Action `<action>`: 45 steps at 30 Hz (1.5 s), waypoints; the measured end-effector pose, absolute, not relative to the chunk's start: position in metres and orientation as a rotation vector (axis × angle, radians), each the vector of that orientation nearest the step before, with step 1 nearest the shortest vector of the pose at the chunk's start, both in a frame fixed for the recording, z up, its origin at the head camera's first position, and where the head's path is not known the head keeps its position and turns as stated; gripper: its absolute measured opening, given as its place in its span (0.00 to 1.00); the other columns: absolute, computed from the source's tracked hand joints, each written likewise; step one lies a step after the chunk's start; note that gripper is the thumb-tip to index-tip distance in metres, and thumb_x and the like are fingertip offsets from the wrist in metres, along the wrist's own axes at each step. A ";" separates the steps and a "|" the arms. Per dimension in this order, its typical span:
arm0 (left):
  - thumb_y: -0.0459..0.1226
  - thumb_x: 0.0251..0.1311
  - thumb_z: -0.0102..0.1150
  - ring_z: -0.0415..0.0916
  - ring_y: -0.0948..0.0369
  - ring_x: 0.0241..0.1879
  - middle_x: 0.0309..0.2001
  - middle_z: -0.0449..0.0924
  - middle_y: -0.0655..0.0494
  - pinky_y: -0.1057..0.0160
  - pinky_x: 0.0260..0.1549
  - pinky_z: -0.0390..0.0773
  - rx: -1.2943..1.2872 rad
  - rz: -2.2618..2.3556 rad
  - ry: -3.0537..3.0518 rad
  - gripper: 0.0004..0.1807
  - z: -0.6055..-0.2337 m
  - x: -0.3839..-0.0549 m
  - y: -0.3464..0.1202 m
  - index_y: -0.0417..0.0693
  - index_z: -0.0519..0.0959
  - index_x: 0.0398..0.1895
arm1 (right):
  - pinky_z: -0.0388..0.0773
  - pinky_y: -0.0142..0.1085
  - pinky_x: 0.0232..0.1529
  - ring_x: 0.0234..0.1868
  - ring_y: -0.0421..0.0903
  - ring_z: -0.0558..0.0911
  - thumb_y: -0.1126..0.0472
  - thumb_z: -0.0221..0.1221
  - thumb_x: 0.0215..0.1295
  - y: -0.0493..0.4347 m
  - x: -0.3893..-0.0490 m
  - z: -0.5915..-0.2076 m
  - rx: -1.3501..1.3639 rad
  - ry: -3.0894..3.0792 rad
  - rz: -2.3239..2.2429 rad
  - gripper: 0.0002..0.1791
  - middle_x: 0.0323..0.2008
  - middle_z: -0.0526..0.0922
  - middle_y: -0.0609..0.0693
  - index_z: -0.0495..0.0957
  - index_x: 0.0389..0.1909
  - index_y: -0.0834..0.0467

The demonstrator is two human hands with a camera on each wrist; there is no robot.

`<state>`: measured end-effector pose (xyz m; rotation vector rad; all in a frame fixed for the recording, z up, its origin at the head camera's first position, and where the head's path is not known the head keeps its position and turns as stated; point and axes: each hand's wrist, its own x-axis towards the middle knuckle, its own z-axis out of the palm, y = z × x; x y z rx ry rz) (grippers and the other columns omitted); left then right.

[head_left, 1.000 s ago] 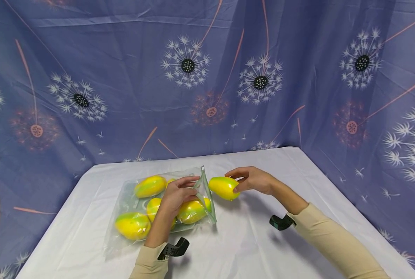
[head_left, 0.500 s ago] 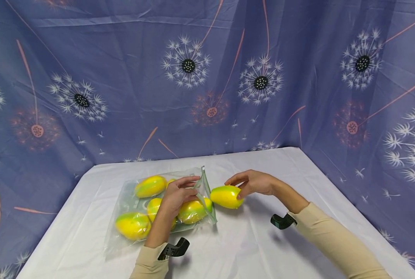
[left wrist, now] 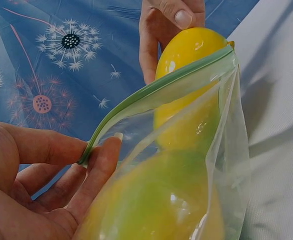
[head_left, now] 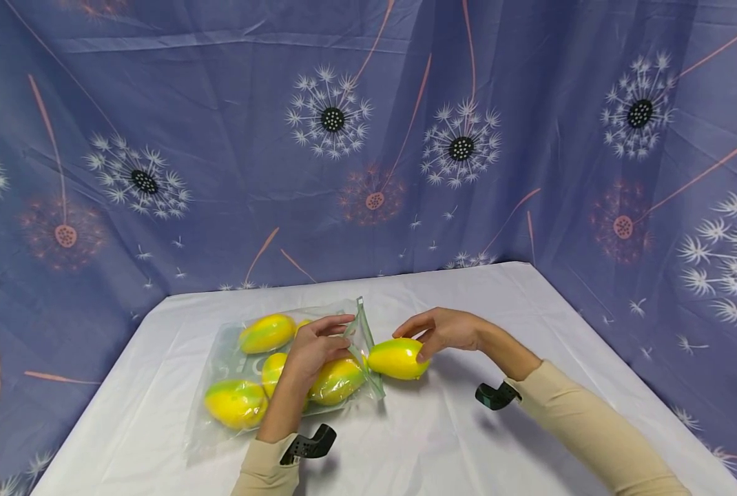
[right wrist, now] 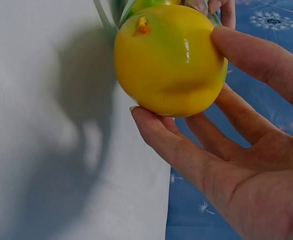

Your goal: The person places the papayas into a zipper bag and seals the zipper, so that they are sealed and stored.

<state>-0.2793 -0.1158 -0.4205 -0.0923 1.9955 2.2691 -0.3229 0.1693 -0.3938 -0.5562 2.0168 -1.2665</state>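
Observation:
My right hand (head_left: pixel 454 331) grips a glossy yellow-green mango (head_left: pixel 395 359) between thumb and fingers, at the mouth of a clear zip bag (head_left: pixel 229 348). In the left wrist view, the far part of this mango (left wrist: pixel 194 42) shows above the green zip edge (left wrist: pixel 141 92), and its lower part appears through the plastic. My left hand (head_left: pixel 309 350) pinches that edge and keeps the mouth parted. Another mango (head_left: pixel 337 381) lies just inside the opening, end to end with the held one. The right wrist view shows a small orange stem nub on the held mango (right wrist: pixel 169 65).
Several more mangoes lie in the bag, one at the back (head_left: pixel 268 333) and one at the front left (head_left: pixel 236 404). A white cloth (head_left: pixel 443 441) covers the table. A blue curtain (head_left: pixel 238 138) with dandelion prints hangs behind and at the sides.
My right hand has brought the mango nearer to me, then left to the bag's mouth. The mango just inside has slid slightly left. My left hand has stayed in place.

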 end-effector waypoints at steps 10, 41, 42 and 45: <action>0.20 0.57 0.61 0.79 0.58 0.39 0.52 0.79 0.43 0.61 0.38 0.88 -0.084 2.242 2.025 0.24 -0.420 -0.279 -0.115 0.40 0.83 0.58 | 0.83 0.41 0.54 0.59 0.54 0.79 0.71 0.70 0.51 0.157 -0.322 -0.402 -0.517 1.979 -1.326 0.33 0.64 0.77 0.57 0.79 0.62 0.60; 0.20 0.58 0.59 0.79 0.55 0.42 0.50 0.78 0.43 0.60 0.38 0.88 -0.027 2.242 2.037 0.23 -0.422 -0.278 -0.114 0.37 0.82 0.59 | 0.82 0.43 0.56 0.58 0.53 0.78 0.68 0.73 0.51 0.130 -0.321 -0.421 -0.391 2.010 -1.402 0.33 0.60 0.77 0.60 0.79 0.62 0.56; 0.20 0.58 0.59 0.78 0.54 0.43 0.51 0.77 0.43 0.60 0.38 0.88 -0.024 2.242 2.035 0.23 -0.422 -0.278 -0.114 0.37 0.82 0.59 | 0.82 0.43 0.56 0.58 0.52 0.78 0.68 0.73 0.51 0.129 -0.321 -0.421 -0.397 2.023 -1.396 0.33 0.60 0.77 0.60 0.80 0.62 0.55; 0.20 0.59 0.59 0.78 0.52 0.46 0.51 0.77 0.42 0.60 0.39 0.88 -0.024 2.244 2.031 0.24 -0.422 -0.278 -0.115 0.37 0.81 0.59 | 0.82 0.42 0.55 0.59 0.53 0.77 0.65 0.74 0.51 0.128 -0.320 -0.422 -0.439 2.079 -1.373 0.33 0.60 0.77 0.58 0.80 0.62 0.54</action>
